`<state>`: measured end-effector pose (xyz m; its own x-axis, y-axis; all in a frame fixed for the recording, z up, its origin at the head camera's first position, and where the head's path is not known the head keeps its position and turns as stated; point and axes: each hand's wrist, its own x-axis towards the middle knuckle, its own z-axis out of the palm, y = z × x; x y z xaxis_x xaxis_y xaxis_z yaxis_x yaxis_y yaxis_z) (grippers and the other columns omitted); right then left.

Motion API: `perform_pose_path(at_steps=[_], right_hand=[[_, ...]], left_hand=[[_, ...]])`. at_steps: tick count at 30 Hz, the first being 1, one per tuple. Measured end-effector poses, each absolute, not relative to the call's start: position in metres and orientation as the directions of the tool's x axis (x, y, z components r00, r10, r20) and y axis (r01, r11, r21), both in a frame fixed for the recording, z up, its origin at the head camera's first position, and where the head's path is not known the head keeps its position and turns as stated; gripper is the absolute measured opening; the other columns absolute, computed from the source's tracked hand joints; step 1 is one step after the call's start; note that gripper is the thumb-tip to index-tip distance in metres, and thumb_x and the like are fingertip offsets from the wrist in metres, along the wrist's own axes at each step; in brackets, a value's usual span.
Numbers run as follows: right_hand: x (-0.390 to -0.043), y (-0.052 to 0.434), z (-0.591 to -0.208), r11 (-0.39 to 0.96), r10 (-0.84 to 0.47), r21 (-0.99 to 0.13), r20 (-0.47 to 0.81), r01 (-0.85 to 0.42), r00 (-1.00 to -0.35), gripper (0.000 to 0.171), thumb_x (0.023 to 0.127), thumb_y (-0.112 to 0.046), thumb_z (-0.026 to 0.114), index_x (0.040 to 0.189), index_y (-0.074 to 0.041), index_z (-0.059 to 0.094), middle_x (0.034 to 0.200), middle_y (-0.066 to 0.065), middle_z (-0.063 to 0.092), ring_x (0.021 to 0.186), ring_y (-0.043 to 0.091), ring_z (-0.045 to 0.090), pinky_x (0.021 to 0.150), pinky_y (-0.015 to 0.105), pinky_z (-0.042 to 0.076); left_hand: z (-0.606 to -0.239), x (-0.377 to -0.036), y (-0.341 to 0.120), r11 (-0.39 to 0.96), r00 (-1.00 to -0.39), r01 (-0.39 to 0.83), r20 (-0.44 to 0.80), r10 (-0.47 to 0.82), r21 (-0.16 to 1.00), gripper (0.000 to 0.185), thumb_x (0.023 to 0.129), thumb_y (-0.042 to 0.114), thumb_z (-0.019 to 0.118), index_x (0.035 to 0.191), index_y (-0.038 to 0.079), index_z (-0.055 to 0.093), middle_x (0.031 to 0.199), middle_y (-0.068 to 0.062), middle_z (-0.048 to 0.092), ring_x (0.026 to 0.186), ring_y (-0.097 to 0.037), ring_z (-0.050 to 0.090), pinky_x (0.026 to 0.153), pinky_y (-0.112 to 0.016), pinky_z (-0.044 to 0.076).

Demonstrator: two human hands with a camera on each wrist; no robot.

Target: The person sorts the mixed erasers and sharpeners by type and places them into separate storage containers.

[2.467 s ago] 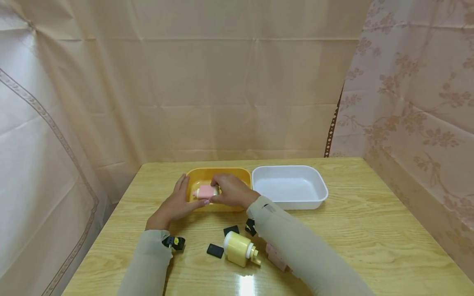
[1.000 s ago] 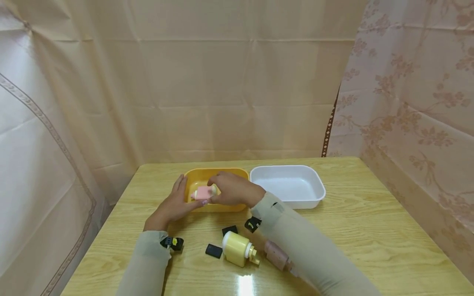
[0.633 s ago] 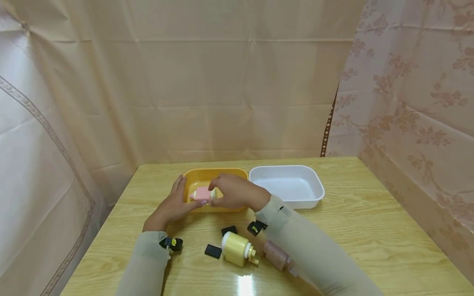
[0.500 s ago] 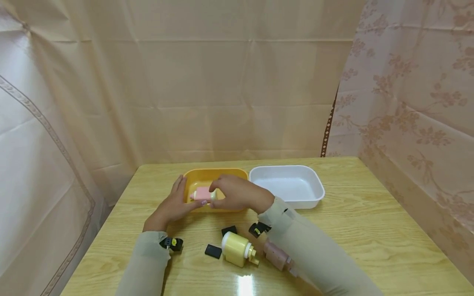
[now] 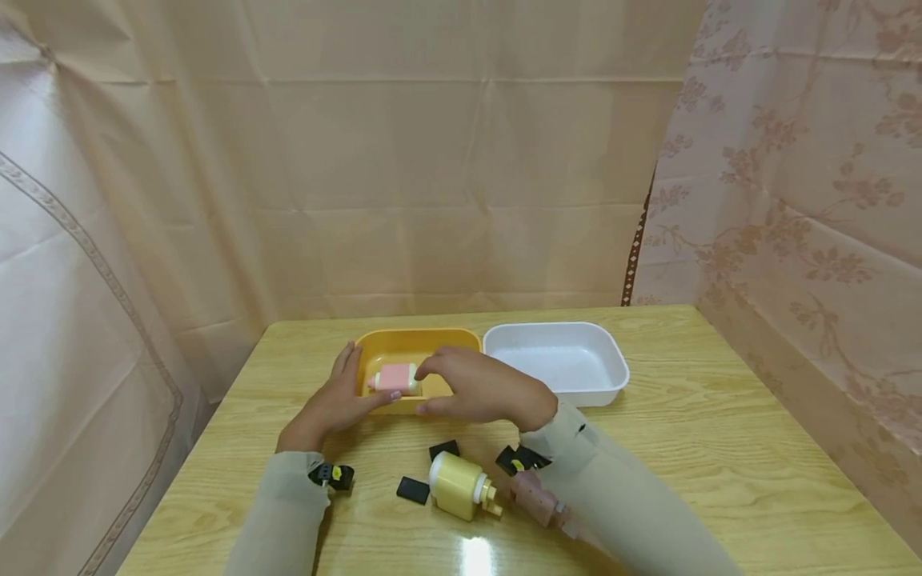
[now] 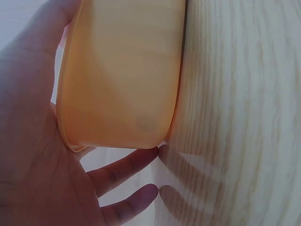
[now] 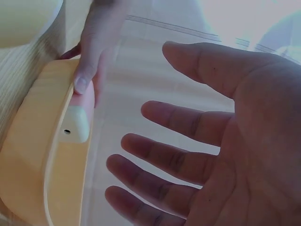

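- The pink bottle (image 5: 394,377) lies on its side in the orange tray (image 5: 432,344), towards 9 o'clock, its nozzle (image 5: 374,382) facing 9 and its pale base (image 7: 77,122) facing 3.
- My left grip (image 5: 331,408) has hold of the orange tray's corner at 8 o'clock, thumb (image 5: 378,400) over the near rim, fingers along the outer end; I can't tell whether the thumb touches the pink bottle too.
- My right grip (image 5: 483,388) is free, fingers apart, holding nothing, at 3 o'clock from the base.
- I judge the pink bottle light and fairly stiff, smooth enough to slip; its flattish sides should discourage rolling.
- Best hold: across the pink middle, thumb at 6 o'clock, fingers at 12. The nozzle looks the weakest part, so I'd spare it.
- The orange tray seems thin and light, likely to slide on the desk (image 5: 720,448) if nudged, so bracing its corner suits.
- The yellow bottle (image 5: 455,486), at 5 o'clock from the orange tray, looks bulkier and probably heavier.
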<state>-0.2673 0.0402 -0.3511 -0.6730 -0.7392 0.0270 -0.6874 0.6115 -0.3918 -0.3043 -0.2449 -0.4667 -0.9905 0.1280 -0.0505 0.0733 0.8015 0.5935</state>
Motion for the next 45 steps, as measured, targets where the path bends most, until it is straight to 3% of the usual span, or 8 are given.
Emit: perform_pose_path(at_steps=[20,29,38,45], right_hand=[[-0.241,0.077,-0.363,0.554,-0.716,-0.546,0.073,-0.629,-0.694,0.055,0.099,-0.049,0.067,0.143,-0.018,0.059,0.142,-0.004,0.061,0.123,0.016,0.063,0.104,0.038,0.052],[-0.229,0.086,-0.370,0.573,-0.723,-0.487,0.077,-0.659,-0.686,0.057,0.097,-0.052,0.067,0.142,-0.018,0.060,0.139,-0.006,0.062,0.123,0.011,0.060,0.106,0.039,0.050],[-0.217,0.086,-0.387,0.605,-0.742,-0.457,-0.028,-0.652,-0.669,0.067,0.093,-0.061,0.068,0.146,-0.022,0.056,0.146,-0.006,0.058,0.129,0.011,0.057,0.107,0.039,0.051],[-0.210,0.086,-0.392,0.611,-0.757,-0.399,-0.043,-0.684,-0.652,0.070,0.089,-0.064,0.071,0.143,-0.021,0.058,0.141,-0.005,0.062,0.123,0.008,0.059,0.105,0.036,0.051]], left_hand=[[-0.465,-0.301,-0.246,0.795,-0.989,0.095,-0.032,0.142,0.599,0.131,0.078,0.086,0.063,0.167,0.018,-0.004,0.174,-0.008,-0.013,0.156,-0.050,0.016,0.114,-0.074,0.030],[-0.464,-0.299,-0.246,0.787,-0.991,0.078,-0.040,0.129,0.612,0.132,0.075,0.086,0.066,0.168,0.024,-0.004,0.175,-0.004,-0.013,0.156,-0.048,0.017,0.114,-0.074,0.029],[-0.465,-0.300,-0.250,0.791,-0.989,0.079,-0.049,0.137,0.606,0.134,0.076,0.087,0.065,0.167,0.021,-0.007,0.174,-0.006,-0.015,0.157,-0.048,0.014,0.116,-0.073,0.027],[-0.461,-0.300,-0.247,0.779,-0.986,0.088,-0.057,0.157,0.621,0.134,0.077,0.085,0.065,0.167,0.017,-0.008,0.174,-0.008,-0.016,0.157,-0.049,0.012,0.119,-0.070,0.024]])
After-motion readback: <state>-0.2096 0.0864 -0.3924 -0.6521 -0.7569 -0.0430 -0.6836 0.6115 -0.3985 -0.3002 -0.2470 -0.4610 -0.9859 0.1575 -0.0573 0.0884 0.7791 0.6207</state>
